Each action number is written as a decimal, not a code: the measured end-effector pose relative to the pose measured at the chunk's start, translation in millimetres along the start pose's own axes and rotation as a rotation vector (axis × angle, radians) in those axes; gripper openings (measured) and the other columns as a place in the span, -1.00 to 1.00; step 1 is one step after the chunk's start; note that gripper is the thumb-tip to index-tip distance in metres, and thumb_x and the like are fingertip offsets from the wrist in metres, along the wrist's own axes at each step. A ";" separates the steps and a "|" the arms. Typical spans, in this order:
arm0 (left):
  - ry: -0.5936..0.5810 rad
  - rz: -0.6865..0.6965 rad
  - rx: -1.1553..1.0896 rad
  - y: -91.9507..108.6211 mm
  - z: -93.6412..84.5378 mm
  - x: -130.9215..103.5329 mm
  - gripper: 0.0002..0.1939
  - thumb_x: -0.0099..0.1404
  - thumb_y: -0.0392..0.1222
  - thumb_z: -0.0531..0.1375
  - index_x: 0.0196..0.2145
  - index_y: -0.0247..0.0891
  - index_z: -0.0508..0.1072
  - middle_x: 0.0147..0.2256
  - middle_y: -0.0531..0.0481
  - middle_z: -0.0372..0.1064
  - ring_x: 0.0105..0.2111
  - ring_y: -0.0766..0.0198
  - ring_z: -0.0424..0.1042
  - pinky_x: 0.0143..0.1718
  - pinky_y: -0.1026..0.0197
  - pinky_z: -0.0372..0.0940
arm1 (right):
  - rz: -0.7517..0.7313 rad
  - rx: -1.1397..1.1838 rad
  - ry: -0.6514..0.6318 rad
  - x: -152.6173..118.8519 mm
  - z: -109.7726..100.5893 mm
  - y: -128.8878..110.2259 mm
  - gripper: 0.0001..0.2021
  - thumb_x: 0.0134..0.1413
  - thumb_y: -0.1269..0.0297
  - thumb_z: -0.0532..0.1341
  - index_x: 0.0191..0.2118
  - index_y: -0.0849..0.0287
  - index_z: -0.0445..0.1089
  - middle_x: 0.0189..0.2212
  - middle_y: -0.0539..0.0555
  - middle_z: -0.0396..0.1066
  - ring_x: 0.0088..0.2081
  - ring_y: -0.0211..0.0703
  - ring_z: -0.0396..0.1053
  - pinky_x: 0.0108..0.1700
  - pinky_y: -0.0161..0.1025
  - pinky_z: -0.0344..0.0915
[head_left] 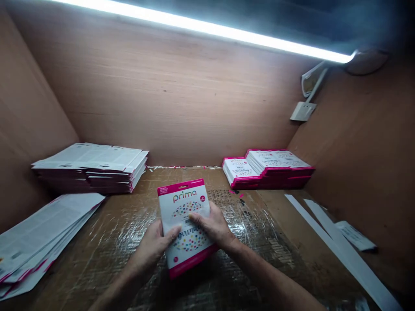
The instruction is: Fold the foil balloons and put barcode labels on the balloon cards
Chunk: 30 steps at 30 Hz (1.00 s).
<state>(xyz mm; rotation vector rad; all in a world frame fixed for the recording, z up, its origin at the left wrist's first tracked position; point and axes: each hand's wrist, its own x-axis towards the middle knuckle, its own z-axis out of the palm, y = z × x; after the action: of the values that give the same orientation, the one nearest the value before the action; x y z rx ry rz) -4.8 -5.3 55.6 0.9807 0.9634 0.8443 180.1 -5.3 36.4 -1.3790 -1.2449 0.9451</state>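
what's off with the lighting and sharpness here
In the head view, the light strip is blown out and the shiny tabletop catches glare; same head view, the upper right corner falls dark, and script on the packet looks smeared.

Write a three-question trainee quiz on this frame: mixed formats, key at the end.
1. True or false: the thumbs of the left hand and the right hand both rest on the printed front of the packet.

2. Multiple choice: where do the long white strips lie?
A) Left of the packet
B) Right of the packet
C) Under the packet

3. Fill in the blank: the multicoloured word near the top of the packet's front reads "____".

Key: 1 true; 2 B; 3 prima.
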 end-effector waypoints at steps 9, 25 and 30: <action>0.170 -0.013 0.125 14.7 -43.8 -9.8 -0.12 -0.12 0.20 0.41 0.07 -0.34 0.31 0.04 -0.35 0.43 -0.06 -0.13 0.49 -0.21 0.12 0.49 | 0.095 -0.856 0.414 134.4 -181.6 -25.2 -0.35 -0.02 0.10 0.34 0.11 0.32 0.15 0.09 0.44 0.25 0.14 0.24 0.23 0.11 0.07 0.17; 0.425 -0.032 0.085 1.3 -133.4 -70.4 -0.32 -0.07 0.22 0.37 -0.09 -0.28 0.47 -0.12 -0.25 0.54 -0.22 0.00 0.56 -0.25 0.13 0.43 | -0.371 -1.413 0.123 164.9 -36.7 1.5 -0.58 0.25 0.09 0.04 -0.01 0.37 0.34 -0.01 0.47 0.32 0.03 0.28 0.29 -0.02 0.07 0.22; 0.436 -0.026 0.038 -2.3 -141.7 -84.9 -0.30 -0.07 0.23 0.37 -0.07 -0.29 0.47 -0.10 -0.27 0.52 -0.22 0.01 0.55 -0.24 0.12 0.42 | -0.822 -1.047 -0.250 183.9 146.7 -64.0 -0.51 0.23 0.05 0.11 0.19 0.16 0.18 0.16 0.26 0.23 0.13 0.05 0.24 0.13 -0.08 0.15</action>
<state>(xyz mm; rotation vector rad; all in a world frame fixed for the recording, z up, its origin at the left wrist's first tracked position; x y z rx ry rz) -165.2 -42.7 41.5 0.8284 1.3647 1.0443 55.5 198.3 85.4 -1.2489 -2.4172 -0.1966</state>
